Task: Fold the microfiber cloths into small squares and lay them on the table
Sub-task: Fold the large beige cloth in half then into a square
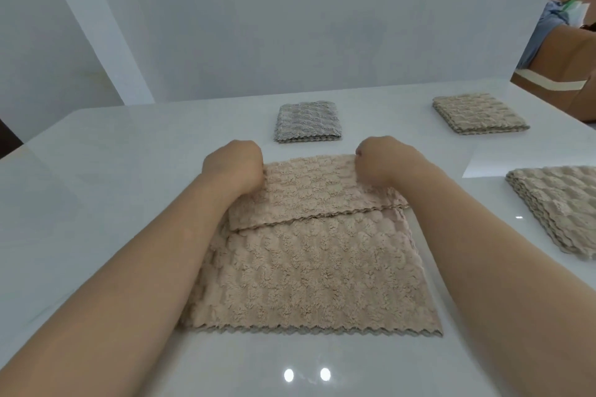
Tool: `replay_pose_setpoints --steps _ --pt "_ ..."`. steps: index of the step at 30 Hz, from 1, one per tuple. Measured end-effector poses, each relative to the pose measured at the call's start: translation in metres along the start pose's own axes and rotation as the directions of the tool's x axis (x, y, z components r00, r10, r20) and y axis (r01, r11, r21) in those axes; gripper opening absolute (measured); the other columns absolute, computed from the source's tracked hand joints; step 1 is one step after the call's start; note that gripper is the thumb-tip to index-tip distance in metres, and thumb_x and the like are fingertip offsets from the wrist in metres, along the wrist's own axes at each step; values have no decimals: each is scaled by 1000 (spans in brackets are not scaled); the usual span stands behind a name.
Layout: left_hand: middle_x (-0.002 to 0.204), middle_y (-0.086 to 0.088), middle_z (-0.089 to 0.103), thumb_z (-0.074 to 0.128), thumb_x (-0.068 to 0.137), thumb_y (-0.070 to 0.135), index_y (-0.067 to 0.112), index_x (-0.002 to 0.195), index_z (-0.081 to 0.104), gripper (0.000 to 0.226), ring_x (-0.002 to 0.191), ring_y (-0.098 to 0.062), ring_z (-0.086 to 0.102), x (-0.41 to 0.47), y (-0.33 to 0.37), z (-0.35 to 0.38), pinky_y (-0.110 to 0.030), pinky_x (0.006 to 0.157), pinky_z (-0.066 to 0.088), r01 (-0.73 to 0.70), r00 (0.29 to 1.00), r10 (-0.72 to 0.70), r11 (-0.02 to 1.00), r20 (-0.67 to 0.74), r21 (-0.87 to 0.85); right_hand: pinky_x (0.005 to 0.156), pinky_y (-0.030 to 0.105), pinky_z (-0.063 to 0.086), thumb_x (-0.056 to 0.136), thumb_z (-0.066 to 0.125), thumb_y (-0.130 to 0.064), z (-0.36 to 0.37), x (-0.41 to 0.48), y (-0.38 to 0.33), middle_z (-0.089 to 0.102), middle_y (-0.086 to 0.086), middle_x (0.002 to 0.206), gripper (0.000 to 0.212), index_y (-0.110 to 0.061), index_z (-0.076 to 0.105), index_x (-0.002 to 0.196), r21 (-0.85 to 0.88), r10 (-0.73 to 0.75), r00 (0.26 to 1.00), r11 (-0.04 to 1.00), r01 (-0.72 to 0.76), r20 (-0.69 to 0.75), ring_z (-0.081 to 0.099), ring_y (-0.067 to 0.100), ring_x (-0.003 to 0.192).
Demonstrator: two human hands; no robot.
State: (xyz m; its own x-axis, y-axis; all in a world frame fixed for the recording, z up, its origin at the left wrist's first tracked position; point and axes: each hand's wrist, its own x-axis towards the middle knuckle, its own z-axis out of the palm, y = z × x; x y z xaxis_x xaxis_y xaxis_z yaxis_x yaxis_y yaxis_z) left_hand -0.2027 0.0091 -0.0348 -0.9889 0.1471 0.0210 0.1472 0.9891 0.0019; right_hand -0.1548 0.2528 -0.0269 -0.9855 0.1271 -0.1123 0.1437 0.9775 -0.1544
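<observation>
A beige cloth (309, 274) lies flat in the middle of the white tabletop (113, 190), straight in front of the person. Its far part is folded back toward the person, so a flap rests on the lower layer. The flap's zigzag edge runs across the cloth from left to right, slightly askew. The near zigzag edge lies close to the tabletop's near side.

Both hands are at the fold line on the far side, well apart. The left hand (233, 166) sits on the far left corner with its fingers curled down onto the cloth. The right hand (385, 161) does the same at the far right corner, its thumb tip showing at the fold. The fingertips are hidden under the knuckles, so how deep the grip goes cannot be told. Both forearms are bare and flank the cloth.

Just beyond the hands lies a gray square (308, 121), already folded small. Farther right, near the far edge, lies a folded beige square (477, 113). At the right edge a stack (561, 203) of beige cloths lies partly out of view. 2 bright light spots reflect off the tabletop near the person.
</observation>
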Motion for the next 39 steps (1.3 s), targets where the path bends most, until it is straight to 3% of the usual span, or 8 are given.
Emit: replay_pose_setpoints --steps 2,8,13,16,21,25,29,39 --pt "93 5 71 67 85 24 24 91 76 10 86 -21 66 10 -1 -10 -33 71 56 -8 1000 8 1000 -1 19 75 37 55 85 48 -9 -6 10 -3 67 9 92 18 -8 65 89 31 -9 1000 999 9 1 66 32 88" --pt "98 0 71 70 84 22 18 93 73 10 90 -22 66 26 -4 -14 -37 82 59 -69 991 69 998 112 1 95 48 57 88 51 -8 -16 28 -8 69 17 125 40 -1 67 123 51 -52 996 998 48 68 65 33 115" --pt "95 1 72 72 91 30 15 98 72 16 90 -19 65 24 -7 -32 -31 75 51 -147 968 157 987 194 -65 64 41 48 80 56 -4 -29 25 -8 70 25 103 31 8 65 107 68 -100 995 993 98 30 49 26 73" --pt "93 5 69 70 93 34 22 94 68 11 84 -13 62 20 -13 -46 -29 70 47 -181 954 203 977 218 -116 62 32 42 80 60 -5 -39 20 -5 63 5 88 10 -6 59 90 88 -123 992 989 120 30 50 22 71" --pt "92 4 68 71 93 34 24 90 70 10 85 -15 62 9 -23 -67 -33 75 51 -145 955 223 927 198 -346 68 31 52 82 75 -33 -56 7 -3 75 5 94 32 -10 70 105 77 -173 983 983 168 64 67 19 77" --pt "88 0 72 79 87 31 21 93 72 14 77 -17 64 1 -27 -82 -31 69 52 -121 971 217 805 98 -581 63 30 40 83 75 -33 -70 -2 4 59 3 76 37 -2 67 101 107 -163 987 981 162 4 50 20 65" --pt "89 -2 72 85 80 27 19 97 66 27 73 -16 62 -2 -25 -91 -31 66 50 -124 992 110 699 -66 -705 68 34 53 88 71 -32 -83 -9 8 71 3 90 17 -16 70 93 121 -167 982 977 177 -88 65 21 77" --pt "81 -11 69 66 85 0 24 75 62 25 62 -13 55 -8 -16 -92 -23 53 44 -305 913 44 732 -405 -610 60 31 49 86 68 -24 -102 -26 1 63 -1 94 17 -24 58 100 149 -117 944 974 170 -310 61 21 79"
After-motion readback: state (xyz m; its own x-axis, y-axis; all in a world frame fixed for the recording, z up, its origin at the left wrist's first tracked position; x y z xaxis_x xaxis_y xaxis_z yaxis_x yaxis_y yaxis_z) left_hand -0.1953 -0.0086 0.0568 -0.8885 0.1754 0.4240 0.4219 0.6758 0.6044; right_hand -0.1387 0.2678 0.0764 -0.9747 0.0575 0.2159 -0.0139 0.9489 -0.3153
